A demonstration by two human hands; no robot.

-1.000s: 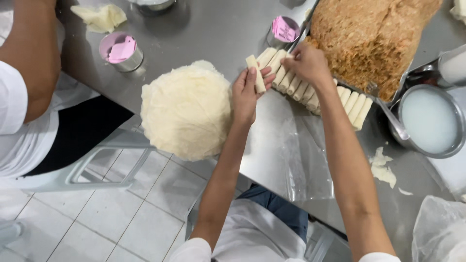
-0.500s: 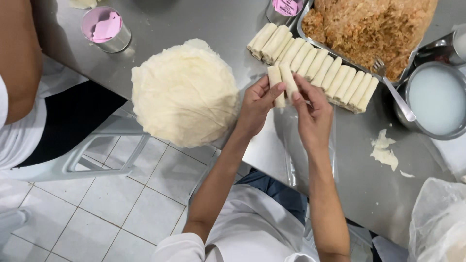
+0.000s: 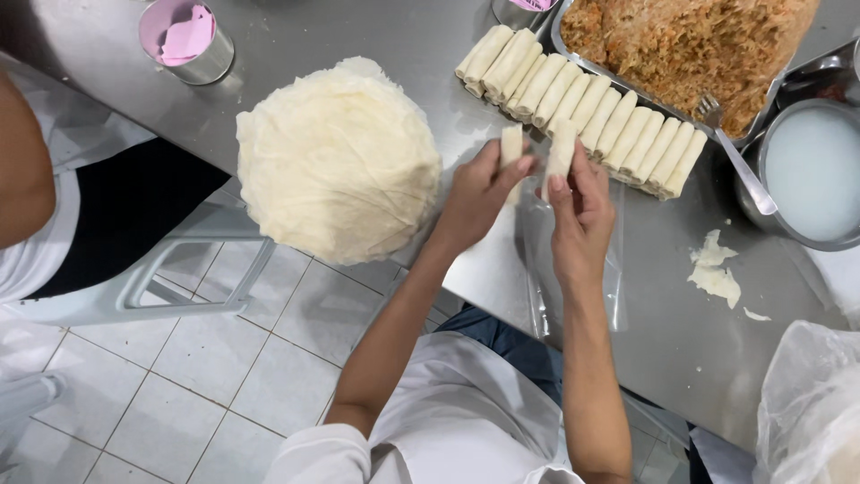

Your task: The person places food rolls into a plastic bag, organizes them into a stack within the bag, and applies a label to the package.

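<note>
Both forearms reached up from the bottom of the view over the steel table [image 3: 358, 36]; the left hand [image 3: 479, 193] was closed with thumb and fingertips pinching 1 pale roll [image 3: 511, 143], held upright just above the tabletop; the right hand [image 3: 578, 211] was likewise closed on a 2nd roll [image 3: 561, 151], tilted slightly, its thumb pressed along the side. The 2 rolls stood side by side, near but not clearly touching — both smooth, cream-coloured, cylindrical, with flat cut ends; they were held just in front of the finished row [image 3: 582, 108], which lay diagonally against the metal tray [image 3: 573, 56] of shredded orange-brown filling. That row held roughly 14 rolls — an exact count was hard where they overlapped. A round stack of thin wrappers [image 3: 336, 161] lay left of the hands at the table edge; 1 fork [image 3: 735, 152] leaned on the tray; 1 bowl of white liquid [image 3: 811, 175] sat at the right; 1 tin with pink paper [image 3: 186, 38] stood at the upper left.
</note>
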